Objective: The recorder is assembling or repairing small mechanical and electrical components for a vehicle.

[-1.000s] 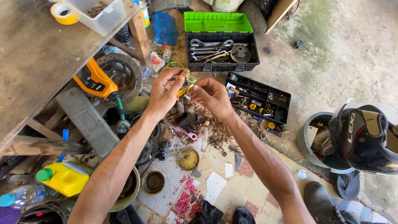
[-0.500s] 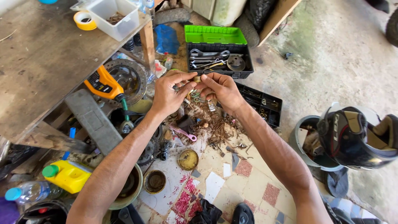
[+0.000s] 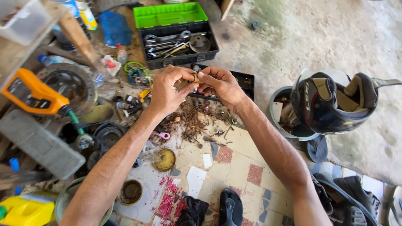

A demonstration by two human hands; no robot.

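My left hand [image 3: 167,90] and my right hand [image 3: 222,86] meet in front of me, fingertips together. Between them they pinch a small brass-coloured part [image 3: 195,78]; both thumbs and forefingers close on it. Below the hands lies a pile of rusty screws and small metal bits [image 3: 190,121] on the tiled floor. A black parts tray [image 3: 247,79] sits just behind my right hand.
An open toolbox with a green lid [image 3: 176,31] holds wrenches at the back. An orange tool [image 3: 35,94] rests on a round metal part at left. A dark helmet [image 3: 335,102] sits on a bucket at right. Small tins [image 3: 164,159], a yellow bottle [image 3: 25,209] and shoes lie near me.
The view has tilted and drawn closer. My hands stay together on the small part, fingers shifting on it, and sit a little lower and more central than before.
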